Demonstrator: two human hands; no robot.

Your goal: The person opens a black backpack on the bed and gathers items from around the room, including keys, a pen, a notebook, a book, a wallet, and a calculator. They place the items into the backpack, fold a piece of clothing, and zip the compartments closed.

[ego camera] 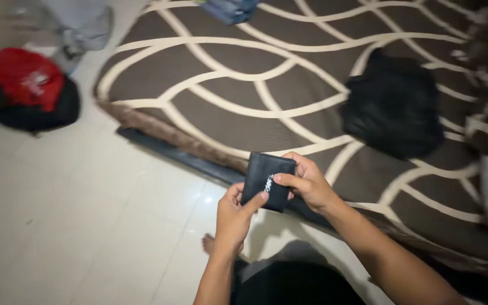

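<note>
A small black folded wallet of leather-like material (267, 181) is held up in the air between both hands, above the pale tiled floor and just in front of the edge of the bed. It is closed, flat and roughly square, and it sits slightly tilted, its top edge leaning to the right. Its broad face is turned toward the camera and shows a small white emblem near the right edge, too blurred to make out. The left hand (234, 217) grips its lower left corner, thumb lying across the face. The right hand (307, 182) pinches its right edge, thumb beside the emblem, fingers behind.
</note>
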